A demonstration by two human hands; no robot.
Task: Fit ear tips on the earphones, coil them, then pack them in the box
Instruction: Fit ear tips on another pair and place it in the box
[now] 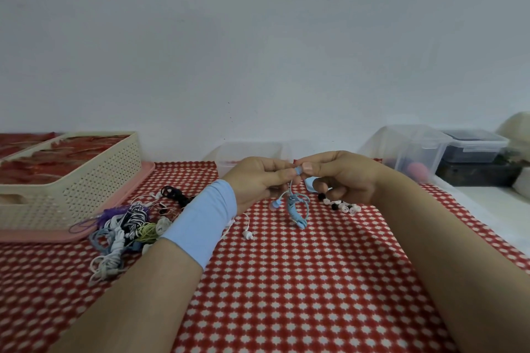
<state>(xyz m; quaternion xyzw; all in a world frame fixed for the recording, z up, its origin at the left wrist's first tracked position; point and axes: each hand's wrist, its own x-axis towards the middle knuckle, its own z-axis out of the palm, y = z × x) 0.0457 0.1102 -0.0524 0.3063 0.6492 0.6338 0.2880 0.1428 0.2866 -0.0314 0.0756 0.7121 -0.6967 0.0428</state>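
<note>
- Head view: a basket (86, 180) on a pink tray (123, 206) sits at the left. Beside it lies a pile of earphones (123, 226), partly hidden by the left forearm.
- Loose ear tips (341, 205) lie just below the right hand; a clear box (246, 152) stands behind the hands.
- The left hand (258, 180) and right hand (344, 175), fingers curled, pinch one bud of the blue earphones (298, 209) between them. The cord bundle dangles below.

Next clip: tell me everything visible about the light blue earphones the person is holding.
The light blue earphones are a wired pair with a thin cable. One bud is pinched between the fingertips of the left hand and the right hand, above the red-and-white tablecloth. The second bud dangles lower on its lead. The remaining cable hangs as a partly wound bundle. Whether its lower end touches the cloth is unclear.
</note>
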